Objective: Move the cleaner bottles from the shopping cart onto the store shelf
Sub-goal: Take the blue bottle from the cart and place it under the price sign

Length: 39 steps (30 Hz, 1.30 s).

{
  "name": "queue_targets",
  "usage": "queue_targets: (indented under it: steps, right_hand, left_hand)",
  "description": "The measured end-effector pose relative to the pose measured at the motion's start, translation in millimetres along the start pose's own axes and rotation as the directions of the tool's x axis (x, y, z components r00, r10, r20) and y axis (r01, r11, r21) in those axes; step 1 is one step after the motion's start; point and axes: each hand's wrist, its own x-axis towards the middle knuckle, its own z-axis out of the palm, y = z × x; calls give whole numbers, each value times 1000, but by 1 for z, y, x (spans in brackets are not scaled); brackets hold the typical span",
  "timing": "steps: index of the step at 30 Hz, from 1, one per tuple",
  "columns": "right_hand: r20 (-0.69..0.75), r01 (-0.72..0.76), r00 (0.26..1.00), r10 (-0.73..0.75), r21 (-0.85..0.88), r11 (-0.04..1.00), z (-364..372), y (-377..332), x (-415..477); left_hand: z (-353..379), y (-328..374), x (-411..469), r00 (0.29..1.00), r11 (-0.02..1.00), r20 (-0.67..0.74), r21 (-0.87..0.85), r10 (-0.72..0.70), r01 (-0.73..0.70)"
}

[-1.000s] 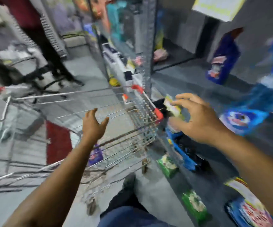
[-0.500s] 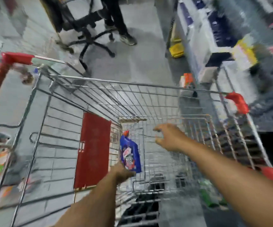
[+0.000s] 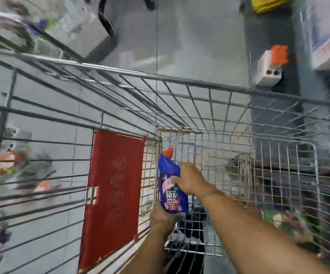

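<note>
Both of the person's hands are down inside the silver wire-mesh shopping cart (image 3: 209,107), on the one blue plastic cleaner bottle with a red cap (image 3: 171,186) that shows there. The bottle stands roughly upright, cap up, just beside the cart's red plastic child-seat flap (image 3: 112,186), in the corner where flap and mesh meet. The left hand (image 3: 163,218) cups the base from below, fingers curled around the bottom edge, which looks like a way to take the weight. The right hand (image 3: 190,181) lies against the bottle's upper body beside the label, thumb on the front; the other fingers reach behind, and I cannot tell how tightly they press. Steadying high and carrying low seems sensible for a tall, narrow bottle that has to come up over the rim.

No other bottle is visible in the basket from here. Through the wire lies a grey concrete floor (image 3: 195,46). On the right rises a grey shelving unit (image 3: 273,32), blurred, carrying a white box with an orange top (image 3: 271,66) and a yellow item (image 3: 267,3) farther along.
</note>
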Motion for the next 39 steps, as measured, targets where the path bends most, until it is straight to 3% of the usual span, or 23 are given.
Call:
queue_targets:
  steps: [4,8,11,14,19,23,28,34,39]
  right_hand:
    - [-66,-56,995,69,177,983,2,6,-4]
    - [-71,-34,996,57,293,955,-18,17,-27]
    - [-118,24,993,13,302,953,-44,26,-62]
    - [-274,112,962,-10,358,927,-78,30,-112]
    - [-533,292,845,-41,397,870,-136,29,-223]
    - [-693,419,712,-113,290,860,-172,31,-332]
    - [-847,512,518,-116,198,836,-185,41,-450]
    - [-971,394,237,35,128,910,-163,79,-545]
    - [-972,207,61,225,233,950,-147,120,-586]
  left_hand:
    - [4,-4,0,998,997,-60,-80,11,-15]
    - [-2,2,-8,995,997,-66,-15,70,-71]
    - [-13,23,-22,981,978,16,74,193,-193]
    - [-24,60,-49,924,907,122,186,361,-379]
    - [-34,119,-122,741,716,291,207,605,-666]
    - [-34,154,-206,483,413,396,253,781,-875]
    - [-11,176,-302,233,159,423,203,876,-966]
    - [59,185,-375,-39,-112,543,102,839,-988]
    - [135,183,-415,-141,-217,658,35,740,-975]
